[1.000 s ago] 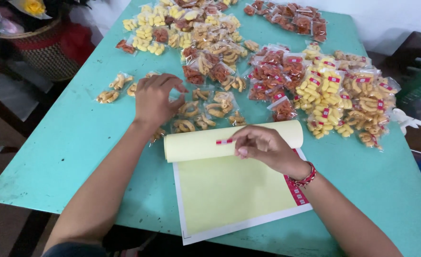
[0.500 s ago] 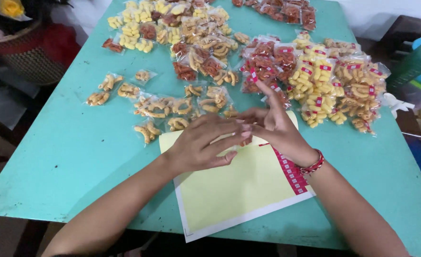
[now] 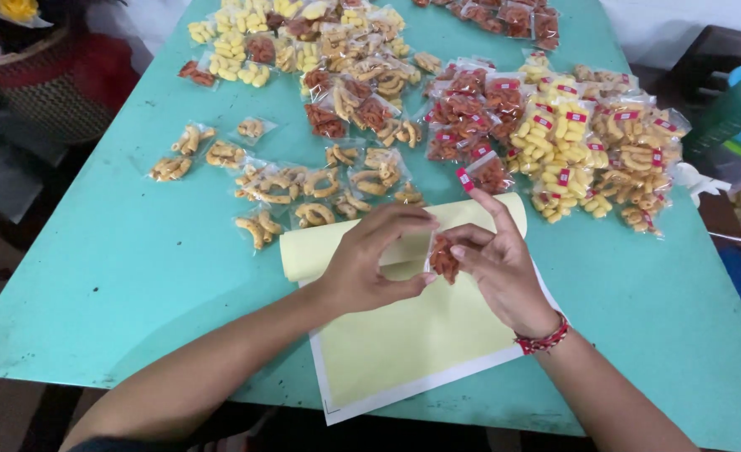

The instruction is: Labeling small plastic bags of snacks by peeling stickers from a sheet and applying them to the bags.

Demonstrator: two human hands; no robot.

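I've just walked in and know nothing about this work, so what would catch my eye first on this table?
Probably the spread of small clear snack packets in yellow, orange and reddish heaps across the far half of the turquoise table. Nearer the camera, the left hand and right hand meet over a pale yellow sheet with its top edge rolled back, both pinching one small packet of reddish snacks. A red sticker clings to a right fingertip.

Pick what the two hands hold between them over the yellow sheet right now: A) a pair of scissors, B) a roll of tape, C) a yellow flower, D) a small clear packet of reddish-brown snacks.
D: the left hand and right hand pinch a small clear packet of reddish-brown snacks above the yellow sheet on the green table.
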